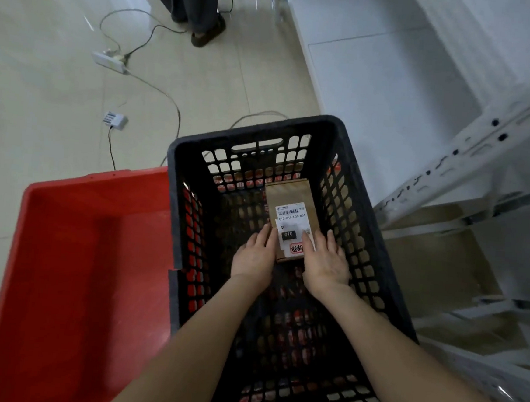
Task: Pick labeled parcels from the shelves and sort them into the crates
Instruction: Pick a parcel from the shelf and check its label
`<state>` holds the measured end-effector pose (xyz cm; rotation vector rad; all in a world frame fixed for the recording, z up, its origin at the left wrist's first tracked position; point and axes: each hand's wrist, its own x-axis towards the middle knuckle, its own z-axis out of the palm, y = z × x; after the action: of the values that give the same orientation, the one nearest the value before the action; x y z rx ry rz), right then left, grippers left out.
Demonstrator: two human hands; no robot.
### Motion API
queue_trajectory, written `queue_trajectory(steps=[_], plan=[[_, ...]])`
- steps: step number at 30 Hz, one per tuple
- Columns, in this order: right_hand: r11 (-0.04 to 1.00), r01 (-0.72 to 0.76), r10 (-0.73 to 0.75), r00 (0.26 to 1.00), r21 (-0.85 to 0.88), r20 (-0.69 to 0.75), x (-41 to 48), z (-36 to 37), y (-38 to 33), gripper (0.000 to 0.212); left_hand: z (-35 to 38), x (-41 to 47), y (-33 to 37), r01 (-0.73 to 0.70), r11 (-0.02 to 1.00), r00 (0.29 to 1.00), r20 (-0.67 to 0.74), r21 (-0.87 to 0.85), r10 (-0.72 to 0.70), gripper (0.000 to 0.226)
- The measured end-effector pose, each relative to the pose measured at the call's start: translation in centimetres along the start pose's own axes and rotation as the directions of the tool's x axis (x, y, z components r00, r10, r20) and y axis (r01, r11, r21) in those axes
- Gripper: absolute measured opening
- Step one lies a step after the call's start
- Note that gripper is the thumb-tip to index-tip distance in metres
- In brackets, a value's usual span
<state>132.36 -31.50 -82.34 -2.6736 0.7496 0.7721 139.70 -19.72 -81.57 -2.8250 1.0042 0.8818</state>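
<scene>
You had one labeled parcel [291, 215] down inside the black crate [364, 189]. Your left hand [254, 255] and right hand [327, 262] flanked it, fingers nearly straight against its sides, gripping nothing. Brown boxes [436, 262] remained on the shelves [451, 152], so most sorting likely lay ahead.

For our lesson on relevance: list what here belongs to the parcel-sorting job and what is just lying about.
Job: labelled parcel, black crate, red crate, shelf rack, left hand and right hand, both touching the parcel.
Lying about: power strip, small plug-in box, bystander's shoe.
</scene>
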Motion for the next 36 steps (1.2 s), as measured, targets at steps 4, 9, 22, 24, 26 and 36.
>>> queue_trajectory(steps=[4,9,22,24,26,36], plan=[[0.998,-0.029,0.031,0.999,0.057,-0.037,-4.8,-2.7,-0.4,0.092,-3.2,-3.8,0.8,-0.037,0.996,0.999,-0.01,0.081,0.038,0.096],[0.993,-0.078,0.088,0.991,0.094,-0.103,-11.4,-5.6,-0.6,0.087,-6.5,-8.6,2.9,-0.148,0.979,0.987,-0.037,0.138,0.155,0.093],[0.862,-0.407,0.49,0.822,0.301,-0.291,-34.7,-6.8,1.0,0.078,-10.7,-24.5,10.0,-0.543,0.749,0.809,-0.004,0.379,0.588,0.093],[0.821,-0.46,0.556,0.777,0.338,-0.295,-38.5,-6.3,1.9,0.078,-10.2,-27.2,12.2,-0.596,0.695,0.764,0.015,0.402,0.645,0.091],[0.783,-0.495,0.607,0.742,0.378,-0.285,-42.6,-5.8,2.9,0.077,-9.4,-30.0,14.7,-0.651,0.634,0.707,0.028,0.417,0.707,0.088],[0.573,-0.624,0.815,0.505,0.532,-0.285,-65.8,2.9,8.1,0.069,-2.2,-49.9,26.9,-0.789,0.323,0.442,0.117,0.523,0.889,0.081]])
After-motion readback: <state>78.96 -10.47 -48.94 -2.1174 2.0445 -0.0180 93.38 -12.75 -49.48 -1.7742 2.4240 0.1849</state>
